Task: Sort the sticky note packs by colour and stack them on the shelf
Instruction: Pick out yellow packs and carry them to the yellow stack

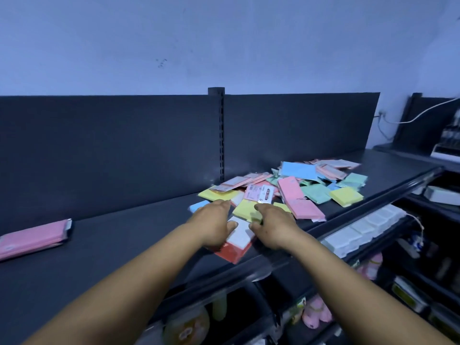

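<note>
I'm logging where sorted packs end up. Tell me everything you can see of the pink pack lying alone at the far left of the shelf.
The pink pack is long, flat and rectangular, seemingly wrapped in glossy film, with a pale shiny strip at its right end. It lies flat on the dark shelf, angled, with its left end cut off by the picture's edge. It sits well apart from the mixed pile. Neither hand touches it.

Two bare forearms, no sleeves, left hand, right hand

Left grip, right grip outstretched
</note>
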### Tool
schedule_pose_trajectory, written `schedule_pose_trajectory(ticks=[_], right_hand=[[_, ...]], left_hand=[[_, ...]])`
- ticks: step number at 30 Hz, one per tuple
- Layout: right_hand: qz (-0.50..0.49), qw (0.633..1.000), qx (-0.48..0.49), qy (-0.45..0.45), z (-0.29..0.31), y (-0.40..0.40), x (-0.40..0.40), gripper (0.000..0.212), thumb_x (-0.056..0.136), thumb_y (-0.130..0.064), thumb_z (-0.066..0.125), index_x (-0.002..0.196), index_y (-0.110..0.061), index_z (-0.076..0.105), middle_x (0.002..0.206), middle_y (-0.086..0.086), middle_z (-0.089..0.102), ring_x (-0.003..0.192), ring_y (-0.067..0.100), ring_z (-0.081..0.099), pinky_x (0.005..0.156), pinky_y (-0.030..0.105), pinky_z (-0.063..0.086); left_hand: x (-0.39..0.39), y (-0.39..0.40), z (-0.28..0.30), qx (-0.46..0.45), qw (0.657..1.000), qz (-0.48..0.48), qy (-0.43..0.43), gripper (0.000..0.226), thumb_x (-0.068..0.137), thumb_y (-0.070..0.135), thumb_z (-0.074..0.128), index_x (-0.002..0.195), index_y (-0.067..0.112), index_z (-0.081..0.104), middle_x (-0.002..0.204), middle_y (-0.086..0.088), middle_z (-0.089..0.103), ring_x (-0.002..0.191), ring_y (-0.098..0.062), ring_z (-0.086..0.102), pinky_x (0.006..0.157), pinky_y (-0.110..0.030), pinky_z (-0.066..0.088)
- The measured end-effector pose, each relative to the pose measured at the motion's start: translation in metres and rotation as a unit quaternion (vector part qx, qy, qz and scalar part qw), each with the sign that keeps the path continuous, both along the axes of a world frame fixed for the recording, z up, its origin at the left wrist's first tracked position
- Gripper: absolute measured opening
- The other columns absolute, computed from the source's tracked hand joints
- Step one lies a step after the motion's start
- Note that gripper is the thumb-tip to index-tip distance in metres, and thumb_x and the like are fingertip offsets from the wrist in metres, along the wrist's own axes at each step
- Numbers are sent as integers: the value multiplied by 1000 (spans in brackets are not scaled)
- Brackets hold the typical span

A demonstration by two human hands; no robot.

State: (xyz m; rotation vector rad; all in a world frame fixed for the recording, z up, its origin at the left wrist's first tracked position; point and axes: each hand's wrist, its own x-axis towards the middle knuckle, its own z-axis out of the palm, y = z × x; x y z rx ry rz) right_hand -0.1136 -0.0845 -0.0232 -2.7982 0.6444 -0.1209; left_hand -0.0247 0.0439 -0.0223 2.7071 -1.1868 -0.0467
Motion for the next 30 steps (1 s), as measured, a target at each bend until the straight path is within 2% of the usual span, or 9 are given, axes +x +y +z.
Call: schedule_pose_trajectory(ticks=[5,9,13,17,20,22,25,27,30], right_hand=[[1,998,-52,38,-9,-52,5,30,96,-29,42,120,-15,54,127,6,54,121,26,45,99,38,32],[58,993,-76,65,-21,-75,7,16,93,-16,43,98,-20,57,115,3,59,115,25,50,94,37,28],[76,995,-62,19,-21,-90,13,30,96,-28,45,125,-27,54,133,0,53,126,24,41,99,38,26],[61,991,-82,87,-27,-100,27,48,95,-43,41,137,-19,38,149,6,34,143,27,17,110,46,15],[52,987,-88,125,-31,-101,36,69,93,-52,41,148,-15,23,157,8,21,148,28,0,115,51,5],[41,988,-80,125,-31,-102,40,75,91,-58,43,148,-14,22,155,9,23,147,29,3,114,51,6],[26,993,-68,88,-26,-101,43,78,85,-60,53,142,-13,31,145,10,39,138,28,24,110,46,18],[12,997,-59,56,-22,-101,43,84,77,-62,62,140,-13,33,140,9,45,132,28,32,105,41,25],[3,999,-47,5,-21,-100,41,92,69,-60,72,139,-14,34,140,7,44,131,28,32,104,37,26]], left_hand=[[7,-48,-13,19,998,41,33,59,96,44,45,142,10,34,148,-12,38,131,-28,41,104,-39,38],[8,-74,-22,60,995,76,37,52,96,49,40,127,8,45,137,-17,46,119,-32,48,95,-41,43],[12,-87,-24,70,990,122,17,52,96,52,38,127,11,45,133,-16,48,116,-32,50,91,-41,43],[18,-96,-25,61,985,158,27,58,92,55,44,131,12,38,128,-13,54,117,-32,51,91,-40,42],[21,-98,-22,29,982,186,35,73,84,57,57,136,13,33,132,-14,48,121,-33,48,95,-39,41],[22,-98,-19,-8,980,196,35,81,80,54,66,140,14,30,140,-14,38,125,-34,45,99,-39,40],[23,-97,-16,-101,973,197,72,81,82,35,72,145,11,26,151,-16,22,127,-34,46,100,-36,41],[28,-94,-16,-162,961,203,99,72,84,25,71,143,8,32,146,-16,35,122,-31,50,95,-32,43],[35,-85,-16,-228,939,221,131,39,86,19,66,121,6,54,112,-11,64,102,-27,61,79,-29,47]])
